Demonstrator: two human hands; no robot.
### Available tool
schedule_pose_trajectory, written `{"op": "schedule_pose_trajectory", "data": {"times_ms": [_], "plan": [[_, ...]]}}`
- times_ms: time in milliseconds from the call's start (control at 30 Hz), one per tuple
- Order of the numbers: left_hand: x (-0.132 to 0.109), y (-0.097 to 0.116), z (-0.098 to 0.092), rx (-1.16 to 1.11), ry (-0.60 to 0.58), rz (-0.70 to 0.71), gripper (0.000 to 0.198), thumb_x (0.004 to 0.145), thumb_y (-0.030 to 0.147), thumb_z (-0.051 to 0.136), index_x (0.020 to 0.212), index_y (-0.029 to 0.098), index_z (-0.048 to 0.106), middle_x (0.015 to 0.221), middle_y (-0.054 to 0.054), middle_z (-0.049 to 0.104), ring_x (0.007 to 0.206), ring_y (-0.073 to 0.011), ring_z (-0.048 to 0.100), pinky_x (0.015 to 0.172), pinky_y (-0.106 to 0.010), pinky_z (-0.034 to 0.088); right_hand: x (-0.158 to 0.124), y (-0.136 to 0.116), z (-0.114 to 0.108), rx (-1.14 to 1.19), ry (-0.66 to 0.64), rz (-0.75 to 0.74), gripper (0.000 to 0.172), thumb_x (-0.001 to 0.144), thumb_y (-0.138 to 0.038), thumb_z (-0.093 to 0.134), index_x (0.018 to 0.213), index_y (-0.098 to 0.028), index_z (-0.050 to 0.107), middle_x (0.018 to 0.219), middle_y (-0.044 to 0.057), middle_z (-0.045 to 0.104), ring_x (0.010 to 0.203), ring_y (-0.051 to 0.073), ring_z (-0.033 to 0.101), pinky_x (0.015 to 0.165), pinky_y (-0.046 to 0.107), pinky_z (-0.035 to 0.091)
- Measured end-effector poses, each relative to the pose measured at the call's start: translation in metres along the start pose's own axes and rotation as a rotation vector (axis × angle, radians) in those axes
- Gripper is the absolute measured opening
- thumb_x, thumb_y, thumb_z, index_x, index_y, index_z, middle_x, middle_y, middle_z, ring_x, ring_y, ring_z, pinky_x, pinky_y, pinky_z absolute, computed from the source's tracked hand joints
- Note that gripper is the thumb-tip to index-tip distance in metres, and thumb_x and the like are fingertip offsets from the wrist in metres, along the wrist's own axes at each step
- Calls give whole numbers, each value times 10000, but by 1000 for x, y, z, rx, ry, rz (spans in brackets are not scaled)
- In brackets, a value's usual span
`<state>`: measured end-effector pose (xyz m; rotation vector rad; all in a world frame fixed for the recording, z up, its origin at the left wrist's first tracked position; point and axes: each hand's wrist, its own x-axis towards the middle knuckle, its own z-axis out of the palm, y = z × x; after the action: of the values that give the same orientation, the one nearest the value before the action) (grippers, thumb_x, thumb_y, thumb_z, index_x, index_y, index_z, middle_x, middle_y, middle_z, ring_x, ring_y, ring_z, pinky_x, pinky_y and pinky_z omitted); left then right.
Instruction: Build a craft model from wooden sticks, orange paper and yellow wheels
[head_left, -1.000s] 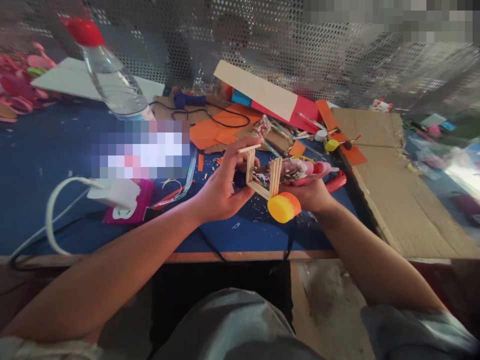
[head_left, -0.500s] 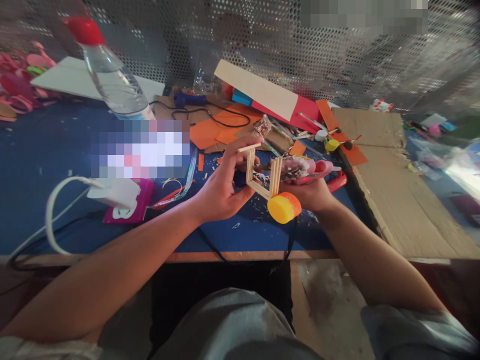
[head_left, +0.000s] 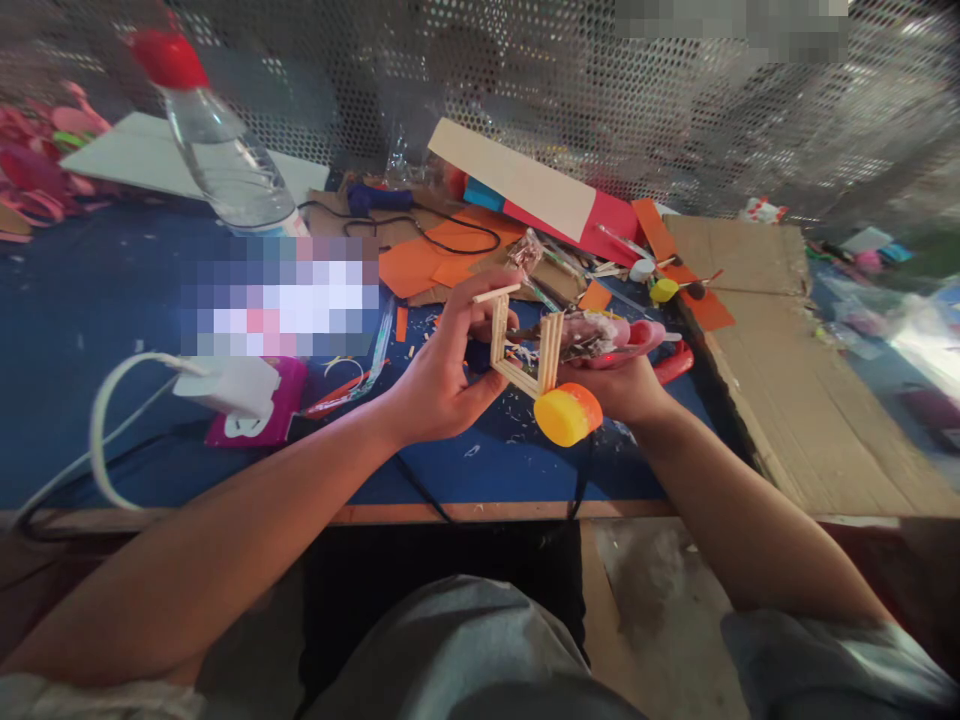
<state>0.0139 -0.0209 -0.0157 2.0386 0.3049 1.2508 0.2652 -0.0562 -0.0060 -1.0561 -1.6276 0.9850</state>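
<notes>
In my left hand (head_left: 450,375) is a small frame of pale wooden sticks (head_left: 551,355), pinched between thumb and fingers. A short stick lies across the frame's upper end by my fingertips. At its lower right corner sits a round yellow-and-orange cap (head_left: 568,415), apparently attached. My right hand (head_left: 626,385) is wrapped around a pink hot glue gun (head_left: 596,335) smeared with whitish residue. Its dark nozzle reaches left into the frame, close to the sticks; whether it touches them I cannot tell. A dark blue round thing (head_left: 480,355) shows partly behind my left fingers.
Orange paper sheets (head_left: 416,265), a blue-handled tool with a black cord (head_left: 382,200) and scraps lie behind my hands. A water bottle (head_left: 232,165) and a charger in a purple socket block (head_left: 255,400) stand left. Flat cardboard (head_left: 795,390) covers the right side.
Almost nothing differs. The stick frame and both hands have shifted very slightly; the grips are the same.
</notes>
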Motion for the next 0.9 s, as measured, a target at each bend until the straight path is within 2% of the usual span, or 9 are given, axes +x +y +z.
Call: {"op": "schedule_pose_trajectory", "data": {"times_ms": [100,167,467,767,900], "plan": [[0,1,0,-5,10,17,755,1066,339,731,1715,270,351,1262,-118,659,1069,-228,690,1021,-423,629,0,2,-1,-17,4,-9,272,821,-470,989,934,-276,835,922,28,862,883,275,829,902,458,726],[1,1,0,-13,7,23,750,1062,316,732,1710,265,356,1253,-115,651,1048,-223,688,1007,-426,630,-1,2,-2,-13,4,-25,247,823,-447,987,931,-281,839,956,28,872,871,270,830,878,449,728],[1,0,0,-29,-4,32,772,1057,278,738,1716,270,337,1240,-103,641,1105,-231,697,1029,-428,636,-1,2,-1,0,-6,-10,338,822,-528,984,1050,-299,885,1086,50,901,1108,353,860,1059,533,719],[0,1,0,12,9,22,769,1067,311,729,1724,277,331,1269,-111,650,1067,-216,697,1006,-415,656,-3,10,-3,-42,-4,0,404,817,-633,960,998,-280,882,1051,63,903,1004,333,857,1004,538,728],[0,2,0,6,3,17,768,1063,287,731,1722,270,336,1254,-107,658,1068,-216,697,1021,-415,639,-2,9,-3,-31,-20,2,408,815,-640,956,996,-283,882,1072,65,902,1060,339,852,1054,538,713]]}}
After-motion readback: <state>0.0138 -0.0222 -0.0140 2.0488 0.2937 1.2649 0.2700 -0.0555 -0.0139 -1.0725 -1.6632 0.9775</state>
